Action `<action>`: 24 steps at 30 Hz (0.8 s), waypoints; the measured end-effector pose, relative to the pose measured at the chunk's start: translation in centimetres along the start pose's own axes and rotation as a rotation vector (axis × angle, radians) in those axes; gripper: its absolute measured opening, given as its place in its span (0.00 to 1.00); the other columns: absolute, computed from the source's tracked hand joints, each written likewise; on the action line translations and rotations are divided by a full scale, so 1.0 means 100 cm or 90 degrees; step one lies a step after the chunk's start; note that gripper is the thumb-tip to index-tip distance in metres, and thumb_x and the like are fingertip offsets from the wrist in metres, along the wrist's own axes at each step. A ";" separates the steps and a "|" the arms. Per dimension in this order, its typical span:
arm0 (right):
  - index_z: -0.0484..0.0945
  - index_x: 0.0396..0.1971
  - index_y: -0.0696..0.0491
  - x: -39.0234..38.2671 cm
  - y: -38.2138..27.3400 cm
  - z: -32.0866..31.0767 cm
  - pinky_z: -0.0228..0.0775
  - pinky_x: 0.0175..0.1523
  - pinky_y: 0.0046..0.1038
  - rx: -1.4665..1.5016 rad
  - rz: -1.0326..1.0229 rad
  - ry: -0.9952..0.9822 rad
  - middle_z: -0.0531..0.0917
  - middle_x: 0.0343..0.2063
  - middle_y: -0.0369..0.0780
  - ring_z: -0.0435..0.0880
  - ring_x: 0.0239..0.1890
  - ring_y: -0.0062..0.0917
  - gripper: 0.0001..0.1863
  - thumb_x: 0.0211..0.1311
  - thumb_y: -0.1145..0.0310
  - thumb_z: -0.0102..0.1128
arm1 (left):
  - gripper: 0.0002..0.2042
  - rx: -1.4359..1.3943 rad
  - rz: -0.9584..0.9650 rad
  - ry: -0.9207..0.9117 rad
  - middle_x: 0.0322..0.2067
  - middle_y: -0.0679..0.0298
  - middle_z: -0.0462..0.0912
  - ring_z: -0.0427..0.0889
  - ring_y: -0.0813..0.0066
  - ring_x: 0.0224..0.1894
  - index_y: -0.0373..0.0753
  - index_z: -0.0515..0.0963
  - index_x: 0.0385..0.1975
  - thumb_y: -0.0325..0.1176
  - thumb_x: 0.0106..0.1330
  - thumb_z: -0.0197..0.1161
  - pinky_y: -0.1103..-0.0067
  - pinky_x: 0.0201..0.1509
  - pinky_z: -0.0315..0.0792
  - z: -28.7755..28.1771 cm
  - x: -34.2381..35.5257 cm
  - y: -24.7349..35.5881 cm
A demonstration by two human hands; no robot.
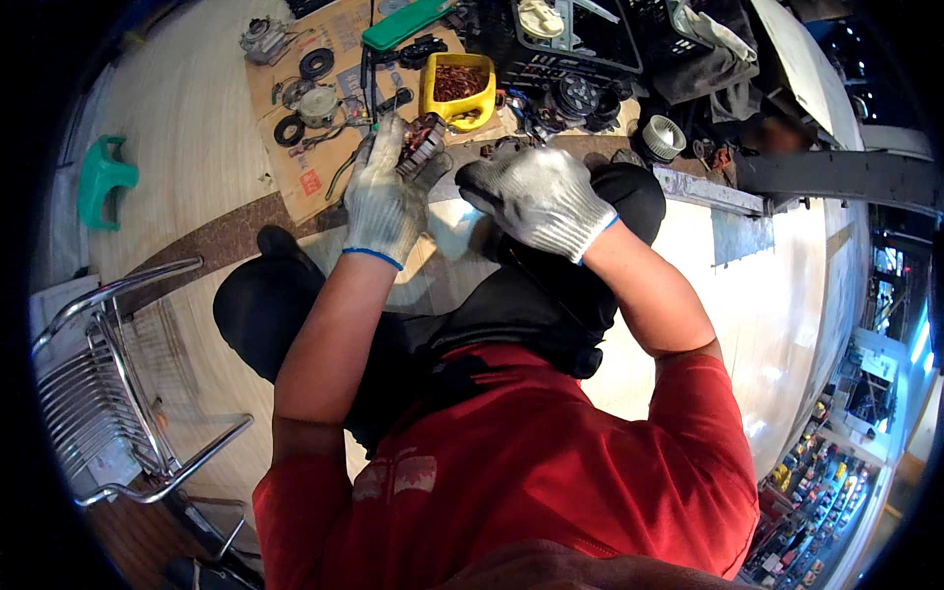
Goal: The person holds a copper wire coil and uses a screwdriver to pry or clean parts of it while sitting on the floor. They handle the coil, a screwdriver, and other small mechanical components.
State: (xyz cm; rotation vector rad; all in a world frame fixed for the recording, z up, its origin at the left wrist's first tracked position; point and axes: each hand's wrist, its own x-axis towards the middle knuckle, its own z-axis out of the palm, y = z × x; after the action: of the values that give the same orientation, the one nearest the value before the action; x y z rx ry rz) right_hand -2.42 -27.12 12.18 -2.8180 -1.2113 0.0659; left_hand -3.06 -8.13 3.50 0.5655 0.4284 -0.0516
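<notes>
My left hand [382, 197], in a white knit glove, grips a round, toothed metal stator [423, 144] with reddish copper windings. The stator sits between thumb and fingers, just in front of a yellow cut-open plastic container [476, 114]. Reddish-brown copper scraps [458, 83] fill that container. To the right, above my lap, my right hand [539, 200] is gloved too and closed, its fingers curled, dark at the tips. Whatever those fingers hold, if anything, is hidden. The two hands are apart.
Cardboard [315, 172] on the floor bears rubber rings [317, 64], a small motor part [318, 106] and a green case [405, 24]. Black crates [565, 64] stand behind. A white fan wheel [664, 138] lies right, near a metal beam [836, 180]. At left are a chrome-framed chair [147, 413] and green stool [108, 182].
</notes>
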 end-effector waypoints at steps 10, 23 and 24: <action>0.83 0.44 0.46 -0.011 -0.002 -0.010 0.77 0.31 0.36 0.113 0.020 0.057 0.85 0.29 0.41 0.85 0.29 0.38 0.13 0.64 0.58 0.58 | 0.12 0.024 0.076 -0.001 0.39 0.55 0.82 0.85 0.67 0.40 0.32 0.73 0.44 0.27 0.65 0.65 0.74 0.42 0.83 0.011 -0.013 -0.001; 0.84 0.40 0.47 -0.016 -0.004 -0.013 0.76 0.29 0.35 0.141 0.051 0.142 0.84 0.27 0.42 0.84 0.27 0.38 0.11 0.63 0.58 0.59 | 0.14 0.000 0.056 -0.008 0.46 0.52 0.80 0.83 0.63 0.48 0.33 0.72 0.51 0.23 0.67 0.61 0.68 0.50 0.82 0.016 -0.017 0.004; 0.84 0.40 0.47 -0.016 -0.002 -0.012 0.76 0.30 0.35 0.144 0.035 0.155 0.84 0.28 0.42 0.84 0.27 0.38 0.11 0.63 0.59 0.60 | 0.15 0.030 0.083 -0.049 0.48 0.52 0.80 0.83 0.63 0.49 0.32 0.72 0.53 0.23 0.67 0.60 0.68 0.51 0.82 0.010 -0.015 0.001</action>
State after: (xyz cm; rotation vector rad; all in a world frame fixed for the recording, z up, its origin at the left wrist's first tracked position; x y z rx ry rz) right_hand -3.57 -28.27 13.42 -2.5734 -1.0050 -0.1252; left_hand -4.02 -8.68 4.95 0.6351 0.3149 0.0410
